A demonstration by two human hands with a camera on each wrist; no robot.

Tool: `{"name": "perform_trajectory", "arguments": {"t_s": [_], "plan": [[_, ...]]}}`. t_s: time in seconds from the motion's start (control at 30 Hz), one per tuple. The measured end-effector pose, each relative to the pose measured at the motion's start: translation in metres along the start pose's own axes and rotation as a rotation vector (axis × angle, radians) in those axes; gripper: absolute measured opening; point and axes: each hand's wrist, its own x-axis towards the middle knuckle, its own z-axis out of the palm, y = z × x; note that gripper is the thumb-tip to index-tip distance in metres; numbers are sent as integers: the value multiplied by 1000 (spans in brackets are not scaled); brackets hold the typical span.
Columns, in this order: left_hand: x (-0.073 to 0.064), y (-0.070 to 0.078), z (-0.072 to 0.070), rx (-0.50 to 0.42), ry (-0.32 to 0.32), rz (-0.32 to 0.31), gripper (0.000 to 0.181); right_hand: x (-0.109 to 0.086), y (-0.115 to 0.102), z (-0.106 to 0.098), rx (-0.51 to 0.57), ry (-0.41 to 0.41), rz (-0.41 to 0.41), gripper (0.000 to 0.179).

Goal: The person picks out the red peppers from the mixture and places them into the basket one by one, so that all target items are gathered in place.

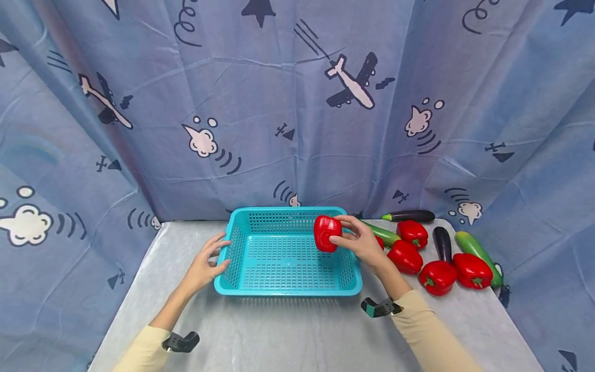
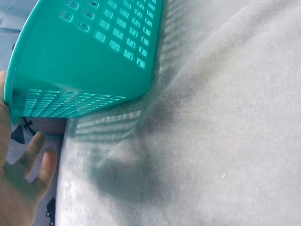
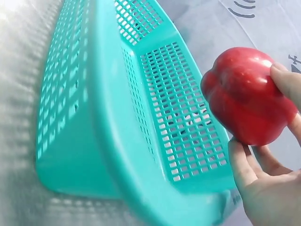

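Note:
Over the right part of a turquoise plastic basket, my right hand grips a red bell pepper between thumb and fingers. The right wrist view shows that bell pepper raised above the rim, fingertips against its side and underside. At the opposite end of the basket, my left hand has its fingers spread and its thumb right at the left rim. Two of its fingers stand apart from the basket wall in the left wrist view. The basket's visible floor is bare mesh.
Right of the basket lie several red bell peppers, two eggplants and two green cucumber-like vegetables. One pepper is partly hidden behind my right hand. A blue patterned curtain hangs behind the grey-white table.

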Motion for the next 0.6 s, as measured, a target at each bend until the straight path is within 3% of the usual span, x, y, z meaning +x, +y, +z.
{"name": "perform_trajectory", "arguments": {"t_s": [0.37, 0.6], "plan": [[0, 0, 2, -43, 12, 27, 51, 11, 0, 20, -29, -23, 31, 56], [-2, 36, -3, -61, 7, 26, 48, 19, 6, 31, -9, -54, 24, 57]]}}
